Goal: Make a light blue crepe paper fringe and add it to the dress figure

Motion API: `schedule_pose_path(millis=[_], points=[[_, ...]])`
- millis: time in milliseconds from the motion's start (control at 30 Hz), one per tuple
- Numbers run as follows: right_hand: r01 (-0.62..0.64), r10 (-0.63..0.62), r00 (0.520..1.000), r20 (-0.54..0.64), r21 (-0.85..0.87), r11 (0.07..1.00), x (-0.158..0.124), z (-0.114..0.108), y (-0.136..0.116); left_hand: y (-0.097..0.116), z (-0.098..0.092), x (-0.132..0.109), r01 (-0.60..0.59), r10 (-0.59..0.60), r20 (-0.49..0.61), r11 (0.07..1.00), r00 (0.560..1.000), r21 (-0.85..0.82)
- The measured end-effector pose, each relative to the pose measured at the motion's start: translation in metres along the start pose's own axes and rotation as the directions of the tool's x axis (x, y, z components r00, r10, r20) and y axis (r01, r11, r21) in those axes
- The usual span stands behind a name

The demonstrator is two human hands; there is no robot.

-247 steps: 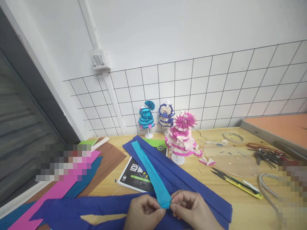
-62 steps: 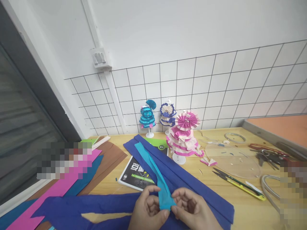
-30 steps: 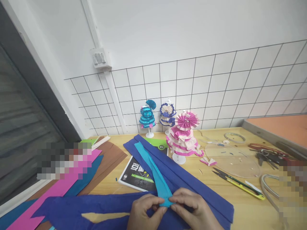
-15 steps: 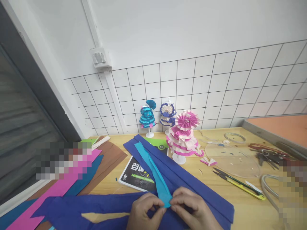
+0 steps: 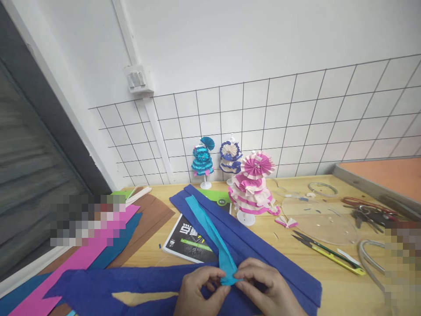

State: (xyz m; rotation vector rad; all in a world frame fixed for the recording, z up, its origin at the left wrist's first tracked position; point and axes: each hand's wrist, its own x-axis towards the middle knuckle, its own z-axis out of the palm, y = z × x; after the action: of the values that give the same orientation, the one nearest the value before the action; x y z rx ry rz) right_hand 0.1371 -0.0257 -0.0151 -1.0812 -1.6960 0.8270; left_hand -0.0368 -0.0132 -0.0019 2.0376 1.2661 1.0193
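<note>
A long turquoise crepe paper strip [image 5: 210, 235] runs from the middle of the table toward me, its near end bunched between my hands. My left hand [image 5: 200, 289] pinches that end from the left, thumb against forefinger. From the right, my right hand [image 5: 263, 285] pinches the same end at its corner. Small creases show where the fingers meet. Beneath the strip lies a folded dark blue crepe paper sheet [image 5: 272, 254], and another dark blue piece [image 5: 131, 281] spreads to the left under my left hand.
A black-covered book [image 5: 187, 241] lies under the blue paper. Beyond stand pink [image 5: 251, 193], turquoise [image 5: 202, 162] and blue-and-cream [image 5: 230, 153] paper dresses on stands. Thread snips [image 5: 305, 241] and a yellow cutter [image 5: 342, 261] lie right; pink [image 5: 82, 250] and brown paper [image 5: 148, 224] left.
The near end of the turquoise strip is more gathered and creased now. My right hand has shifted slightly right, drawing a corner out, while my left hand stays nearly in place.
</note>
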Motion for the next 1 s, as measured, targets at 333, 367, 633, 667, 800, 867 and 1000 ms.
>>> schedule_pose_path(millis=[333,367,633,667,800,867,1000], points=[[-0.201,0.215,0.977,-0.002,0.35,0.915,0.003,0.004,0.004,-0.014,0.01,-0.004,0.213,-0.235,0.007,0.868,0.972,-0.449],[-0.212,0.222,0.975,0.021,0.397,0.893,0.004,0.004,0.005,-0.015,0.011,-0.004,0.204,-0.228,0.008,0.853,0.974,-0.481],[-0.281,0.286,0.955,0.073,0.523,0.804,0.005,0.004,0.014,-0.022,0.014,-0.004,0.173,-0.211,-0.014,0.835,0.977,-0.522],[-0.289,0.293,0.953,0.077,0.522,0.803,0.005,0.004,0.015,-0.023,0.015,-0.004,0.184,-0.224,-0.013,0.83,0.975,-0.527],[-0.328,0.335,0.939,0.08,0.505,0.798,0.005,0.006,0.012,-0.02,0.016,-0.004,0.259,-0.305,0.017,0.779,0.952,-0.571],[-0.341,0.353,0.933,0.075,0.503,0.794,0.005,0.006,0.011,-0.016,0.016,-0.003,0.299,-0.35,0.032,0.747,0.936,-0.593],[-0.368,0.39,0.919,0.062,0.496,0.787,0.004,0.008,0.013,-0.012,0.015,-0.003,0.314,-0.39,0.029,0.693,0.921,-0.649]])
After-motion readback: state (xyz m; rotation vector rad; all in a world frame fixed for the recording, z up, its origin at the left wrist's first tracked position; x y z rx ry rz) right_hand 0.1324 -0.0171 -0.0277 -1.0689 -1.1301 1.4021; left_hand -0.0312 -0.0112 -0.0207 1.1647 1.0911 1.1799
